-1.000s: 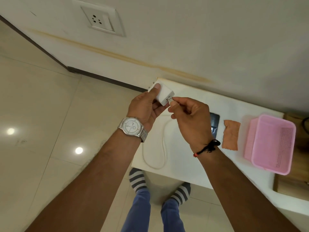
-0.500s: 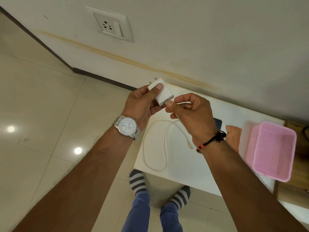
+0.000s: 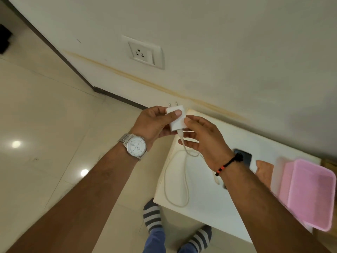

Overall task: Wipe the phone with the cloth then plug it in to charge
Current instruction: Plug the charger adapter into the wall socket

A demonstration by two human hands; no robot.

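Phone (image 3: pixel 245 158) flat on white table (image 3: pixel 209 212), largely hidden behind right wrist, orange cloth (image 3: pixel 264 172) just beside it and pink basket (image 3: pixel 308 194) further right. Charging step apparently in hand: white adapter (image 3: pixel 176 119) with cable (image 3: pixel 184 179) seated, prongs turned toward wall socket (image 3: pixel 143 54); next move likely calls for carrying prongs up to socket and lining them with its holes. Left hand (image 3: pixel 155 123) closed around adapter, thumb pressed on its face; right hand (image 3: pixel 204 137) loosely curled, fingertips touching adapter's edge, cable trailing beneath palm.
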